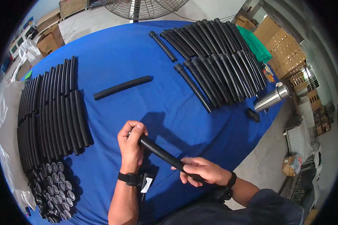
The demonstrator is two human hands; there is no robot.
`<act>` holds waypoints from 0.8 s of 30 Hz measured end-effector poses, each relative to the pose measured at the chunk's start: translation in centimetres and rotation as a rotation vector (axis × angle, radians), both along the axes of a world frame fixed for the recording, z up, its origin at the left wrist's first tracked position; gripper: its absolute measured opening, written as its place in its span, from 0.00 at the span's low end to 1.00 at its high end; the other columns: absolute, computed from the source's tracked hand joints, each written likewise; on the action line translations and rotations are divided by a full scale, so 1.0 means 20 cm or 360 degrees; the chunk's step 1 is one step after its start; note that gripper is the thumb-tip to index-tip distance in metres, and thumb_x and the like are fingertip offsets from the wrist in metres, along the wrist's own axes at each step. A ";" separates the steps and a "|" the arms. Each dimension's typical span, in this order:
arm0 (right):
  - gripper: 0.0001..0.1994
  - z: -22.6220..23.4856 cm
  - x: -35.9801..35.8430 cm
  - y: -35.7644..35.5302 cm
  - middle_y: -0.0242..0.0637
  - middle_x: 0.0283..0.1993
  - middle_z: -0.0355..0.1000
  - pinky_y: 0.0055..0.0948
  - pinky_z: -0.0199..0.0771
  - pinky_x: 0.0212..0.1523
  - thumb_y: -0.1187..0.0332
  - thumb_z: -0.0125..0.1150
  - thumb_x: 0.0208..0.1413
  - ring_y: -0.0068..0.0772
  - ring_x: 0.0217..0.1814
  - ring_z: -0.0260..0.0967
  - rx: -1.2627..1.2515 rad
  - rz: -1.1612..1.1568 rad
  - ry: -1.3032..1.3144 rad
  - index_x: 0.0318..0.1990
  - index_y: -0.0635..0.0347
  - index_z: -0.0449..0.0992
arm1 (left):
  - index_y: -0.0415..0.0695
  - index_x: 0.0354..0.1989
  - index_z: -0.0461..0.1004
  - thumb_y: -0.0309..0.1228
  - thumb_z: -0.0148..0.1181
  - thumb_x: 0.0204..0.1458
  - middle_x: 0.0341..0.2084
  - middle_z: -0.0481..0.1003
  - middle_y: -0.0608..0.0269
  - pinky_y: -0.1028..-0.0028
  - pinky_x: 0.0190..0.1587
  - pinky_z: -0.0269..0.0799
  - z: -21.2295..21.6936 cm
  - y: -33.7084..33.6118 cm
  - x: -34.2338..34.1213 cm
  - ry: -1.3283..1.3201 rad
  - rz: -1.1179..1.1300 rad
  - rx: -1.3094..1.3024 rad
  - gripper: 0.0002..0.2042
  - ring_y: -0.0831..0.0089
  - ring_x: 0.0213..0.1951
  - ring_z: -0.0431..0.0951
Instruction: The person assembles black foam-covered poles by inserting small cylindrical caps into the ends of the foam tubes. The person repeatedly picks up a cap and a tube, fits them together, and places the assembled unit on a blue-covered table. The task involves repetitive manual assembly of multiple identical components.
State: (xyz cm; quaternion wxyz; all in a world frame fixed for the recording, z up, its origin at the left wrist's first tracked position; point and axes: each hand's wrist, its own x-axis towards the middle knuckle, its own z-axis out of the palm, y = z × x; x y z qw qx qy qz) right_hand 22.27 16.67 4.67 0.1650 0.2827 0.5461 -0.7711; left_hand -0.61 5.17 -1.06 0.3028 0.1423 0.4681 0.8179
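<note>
A black tube slants across in front of me, above the blue cloth. My right hand is wrapped round its lower end. At the tube's upper end is my left hand, closed, with a small piece with a shiny edge showing between thumb and fingers. The fingers hide most of that piece, so its kind is unclear. Beyond my hands, a single black foam-like sleeve lies loose on the cloth. To the left of my left wrist, many round black caps with pale rings are grouped together.
Two rows of black tubes lie at the left. Two rows of capped black tubes lie at the far right, beside a green bin. A steel flask and small black object sit at the right edge. A fan stands behind.
</note>
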 end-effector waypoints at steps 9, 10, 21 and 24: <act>0.18 0.07 -0.05 -0.01 0.31 0.36 0.77 0.18 0.69 0.25 0.65 0.57 0.69 0.15 0.28 0.73 0.0256 0.0042 0.0005 0.61 0.63 0.69 | 0.46 0.35 0.76 0.37 0.64 0.60 0.23 0.74 0.70 0.83 0.19 0.53 0.01 -0.01 0.00 -0.0110 -0.0043 -0.0119 0.09 0.87 0.19 0.64; 0.17 0.05 -0.04 0.01 0.31 0.34 0.76 0.21 0.69 0.24 0.62 0.57 0.69 0.17 0.27 0.72 0.0303 0.0099 -0.0006 0.59 0.63 0.70 | 0.46 0.35 0.76 0.37 0.64 0.60 0.23 0.74 0.70 0.83 0.19 0.53 0.02 0.00 0.01 -0.0117 -0.0046 -0.0093 0.08 0.87 0.19 0.64; 0.15 0.16 -0.16 0.17 0.47 0.34 0.70 0.47 0.72 0.36 0.59 0.66 0.59 0.55 0.36 0.72 0.1884 0.0732 0.0677 0.35 0.63 0.73 | 0.45 0.53 0.74 0.48 0.60 0.63 0.40 0.77 0.64 0.79 0.30 0.69 0.00 0.01 0.03 -0.0025 0.0017 0.0054 0.20 0.81 0.35 0.73; 0.16 0.31 -0.35 0.43 0.51 0.35 0.71 0.50 0.72 0.39 0.59 0.65 0.58 0.59 0.39 0.72 0.2244 0.0756 0.0698 0.35 0.64 0.72 | 0.43 0.63 0.68 0.53 0.57 0.64 0.49 0.74 0.59 0.72 0.36 0.76 0.09 0.03 0.03 -0.0301 0.0037 0.0459 0.29 0.74 0.43 0.75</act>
